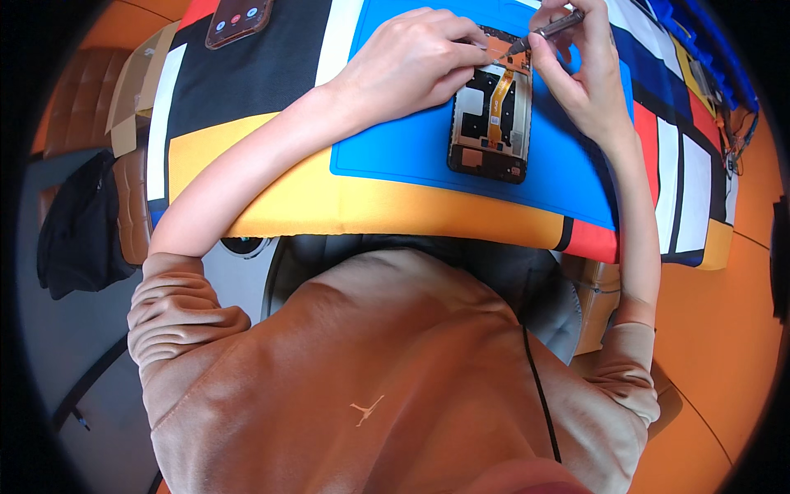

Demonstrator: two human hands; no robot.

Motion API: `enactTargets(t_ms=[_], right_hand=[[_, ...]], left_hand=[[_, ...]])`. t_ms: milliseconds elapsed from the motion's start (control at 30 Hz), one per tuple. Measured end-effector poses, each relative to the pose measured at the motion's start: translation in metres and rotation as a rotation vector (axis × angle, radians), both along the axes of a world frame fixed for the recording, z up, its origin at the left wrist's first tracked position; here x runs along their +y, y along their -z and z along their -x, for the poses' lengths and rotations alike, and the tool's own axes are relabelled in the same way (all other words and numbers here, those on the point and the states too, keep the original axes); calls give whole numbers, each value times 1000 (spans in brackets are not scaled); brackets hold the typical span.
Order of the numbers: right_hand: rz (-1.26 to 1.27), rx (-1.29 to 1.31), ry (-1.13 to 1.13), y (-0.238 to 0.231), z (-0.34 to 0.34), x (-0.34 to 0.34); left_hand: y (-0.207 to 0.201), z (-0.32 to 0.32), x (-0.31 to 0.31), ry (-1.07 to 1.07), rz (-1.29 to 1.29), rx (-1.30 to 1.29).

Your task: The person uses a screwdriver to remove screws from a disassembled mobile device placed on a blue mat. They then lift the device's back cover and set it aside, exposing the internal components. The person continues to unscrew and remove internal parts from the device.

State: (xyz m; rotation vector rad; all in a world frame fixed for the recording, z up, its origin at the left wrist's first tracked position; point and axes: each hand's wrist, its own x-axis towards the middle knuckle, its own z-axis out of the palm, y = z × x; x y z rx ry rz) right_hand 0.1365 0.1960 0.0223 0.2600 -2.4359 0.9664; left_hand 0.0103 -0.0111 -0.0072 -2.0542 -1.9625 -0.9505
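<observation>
An opened smartphone (473, 155) lies on a blue work mat (395, 148), toward the mat's right side, its far end under the person's two hands and its near end pointing back at the wearer. Its insides are exposed: an orange-yellow flex cable (497, 107) runs lengthwise down the middle, between a copper-toned section at the far end and a dark strip at the near end. The left hand (420, 56) reaches in from the left, palm down, with bent fingers over the phone's upper left edge; whether these fingertips pinch anything, I cannot tell. The right hand (583, 78) has its fingers clamped on a slim dark screwdriver (553, 31), which slants down leftward so that its tip is at the copper-toned section, close to the left fingertips. Under the mat spreads a cloth (263, 156) with blocks of yellow, black, white, red and blue. A second phone (239, 22) with its screen lit rests on a black block at the far left, well apart from the hands. Beyond the cloth's left edge stands an open cardboard box (125, 136).
</observation>
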Motion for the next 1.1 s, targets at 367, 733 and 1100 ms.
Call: enactTargets(t_ms=[367,733,1100], right_hand=[[235,96,86,0,-5,-4],[285,165,25,13,-1,-7],[235,166,38,11,2,-7]], left_hand=[[-7,0,8,-47,-24,-346],[-2,4,13,9,-74,-383],[-3,5,11,27,-38,-401]])
